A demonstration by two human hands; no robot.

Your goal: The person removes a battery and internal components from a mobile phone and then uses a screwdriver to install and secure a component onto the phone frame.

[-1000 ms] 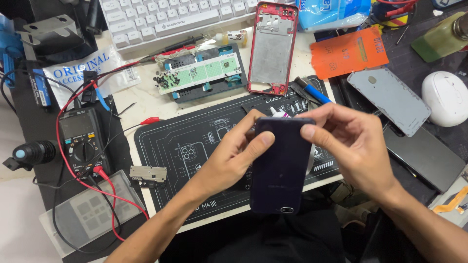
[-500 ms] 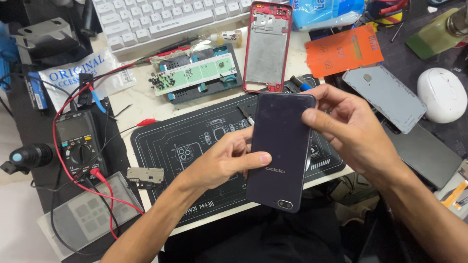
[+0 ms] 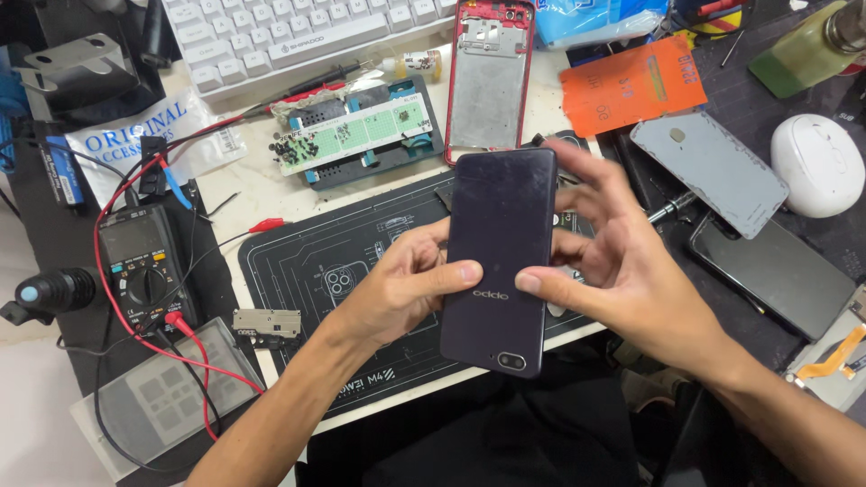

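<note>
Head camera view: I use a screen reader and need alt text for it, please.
Two bare hands hold a dark phone back cover above a black repair mat: the left hand at its left edge, the right hand at its right. Around it lie a multimeter, a white keyboard and a red phone frame.

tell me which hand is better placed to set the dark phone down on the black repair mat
Left, probably. The left hand grips the dark phone along its edge directly above the black repair mat. The right hand holds the other edge, farther toward the cluttered side.
</note>
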